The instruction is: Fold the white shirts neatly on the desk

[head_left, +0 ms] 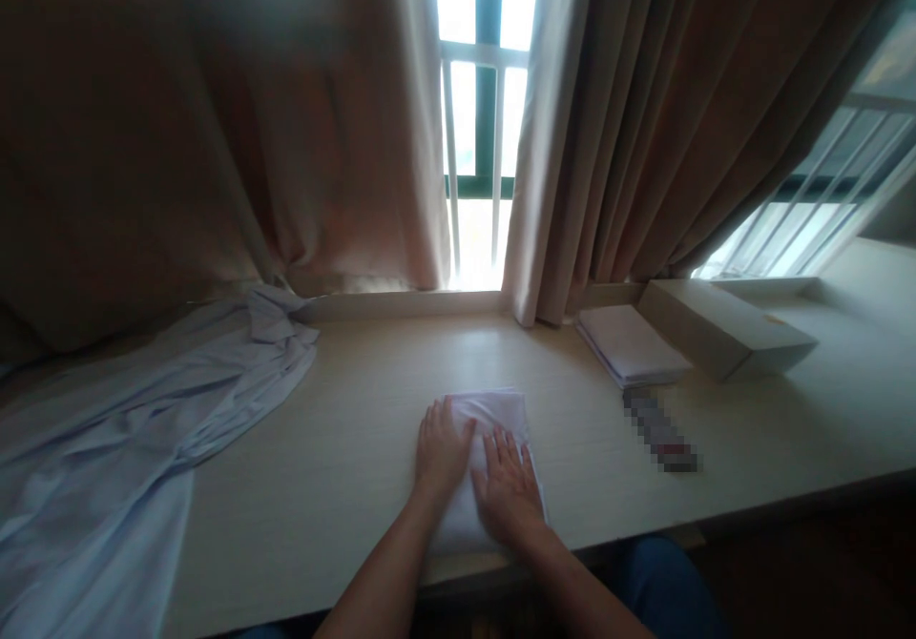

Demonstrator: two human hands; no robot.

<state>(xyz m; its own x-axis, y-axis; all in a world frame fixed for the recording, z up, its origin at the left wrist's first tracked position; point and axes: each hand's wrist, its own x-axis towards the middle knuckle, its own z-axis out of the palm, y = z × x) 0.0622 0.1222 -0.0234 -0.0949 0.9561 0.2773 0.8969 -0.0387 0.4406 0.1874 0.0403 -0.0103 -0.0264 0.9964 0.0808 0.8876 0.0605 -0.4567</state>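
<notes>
A folded white cloth lies on the pale tabletop right in front of me, near its front edge. My left hand rests on the cloth's left side, thumb spread toward the middle. Flat on the right half lies my right hand, fingers stretched out and pointing away from me. Both palms press down on the fabric, and neither hand grips it. Parts of the cloth are hidden under the hands.
Loose, crumpled white fabric covers the table's left side. At the right back sit a folded white stack and a pale box. A blurred-out dark object lies before them. Brown curtains hang along the window.
</notes>
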